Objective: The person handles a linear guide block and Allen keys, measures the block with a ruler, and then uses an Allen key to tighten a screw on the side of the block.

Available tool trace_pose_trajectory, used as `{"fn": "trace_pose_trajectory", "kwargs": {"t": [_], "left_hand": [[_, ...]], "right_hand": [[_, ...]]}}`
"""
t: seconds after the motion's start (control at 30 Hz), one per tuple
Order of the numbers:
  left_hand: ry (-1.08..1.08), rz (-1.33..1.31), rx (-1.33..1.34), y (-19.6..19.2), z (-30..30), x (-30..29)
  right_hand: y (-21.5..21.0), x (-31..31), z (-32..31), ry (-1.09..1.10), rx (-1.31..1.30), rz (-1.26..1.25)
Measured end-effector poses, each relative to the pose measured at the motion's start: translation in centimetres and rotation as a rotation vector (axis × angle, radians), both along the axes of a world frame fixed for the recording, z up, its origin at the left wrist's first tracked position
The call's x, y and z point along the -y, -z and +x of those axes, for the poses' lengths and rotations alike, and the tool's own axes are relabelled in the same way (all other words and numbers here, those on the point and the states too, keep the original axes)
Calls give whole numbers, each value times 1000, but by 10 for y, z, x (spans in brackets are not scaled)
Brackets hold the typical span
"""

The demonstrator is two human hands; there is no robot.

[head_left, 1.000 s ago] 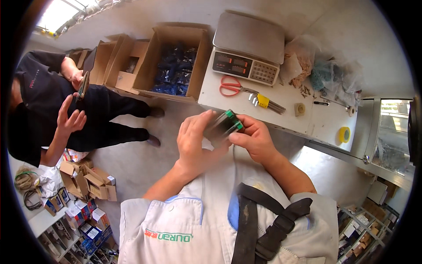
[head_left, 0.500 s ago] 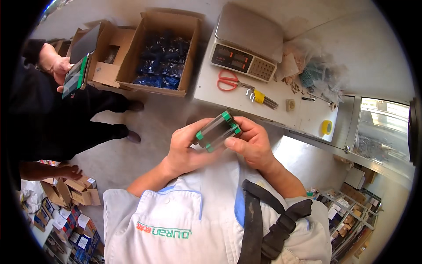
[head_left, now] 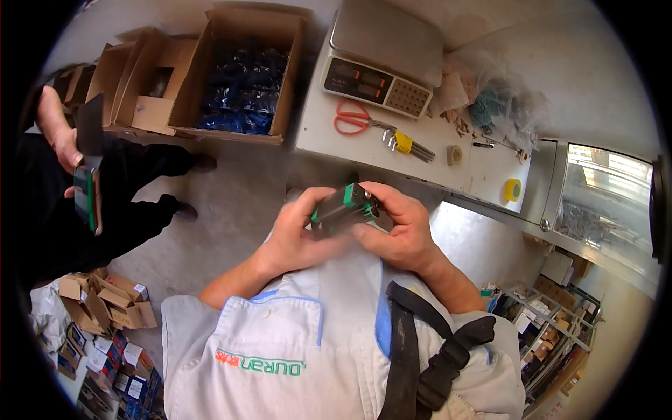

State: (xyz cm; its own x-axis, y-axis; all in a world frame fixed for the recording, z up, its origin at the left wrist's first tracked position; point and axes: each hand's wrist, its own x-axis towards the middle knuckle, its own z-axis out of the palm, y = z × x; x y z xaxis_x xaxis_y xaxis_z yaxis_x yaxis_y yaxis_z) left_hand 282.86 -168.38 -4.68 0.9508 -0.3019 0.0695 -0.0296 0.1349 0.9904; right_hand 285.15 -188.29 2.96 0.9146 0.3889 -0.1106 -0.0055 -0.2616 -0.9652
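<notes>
Black-green block [head_left: 339,212] at centre frame; fingers of left hand [head_left: 295,229] wrap its left end, fingers of right hand [head_left: 402,229] grip the right, presumably steadying it from both sides. Scissors [head_left: 352,117] and scale [head_left: 383,59] on surface [head_left: 484,170], upper right, probably for easy reach

Left of the left hand [head_left: 297,234] there is room over the floor [head_left: 224,210] up to the co-worker's legs [head_left: 140,222], while the table [head_left: 483,175], with scissors [head_left: 371,122] and hex keys [head_left: 404,142] on it, stands in the way ahead of the right hand [head_left: 404,229], and the wearer's shirt [head_left: 343,308] blocks behind both.
</notes>
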Motion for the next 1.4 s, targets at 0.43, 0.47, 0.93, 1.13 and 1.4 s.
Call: {"fn": "trace_pose_trajectory", "kwargs": {"t": [0.43, 0.47, 0.93, 1.13, 1.4], "left_hand": [[120, -190, -227, 11, 9, 25], [122, -190, -225, 11, 12, 26], [249, -119, 7, -25, 37, 5], [308, -27, 9, -35, 29, 4], [325, 19, -24, -32, 27, 8]], "right_hand": [[-11, 25, 6, 5, 72, -121], [-11, 28, 9, 23, -32, -12], [-3, 50, 3, -88, -779, 539], [-14, 54, 2, -177, -813, 489], [-11, 55, -11, -136, -874, 489]]}}
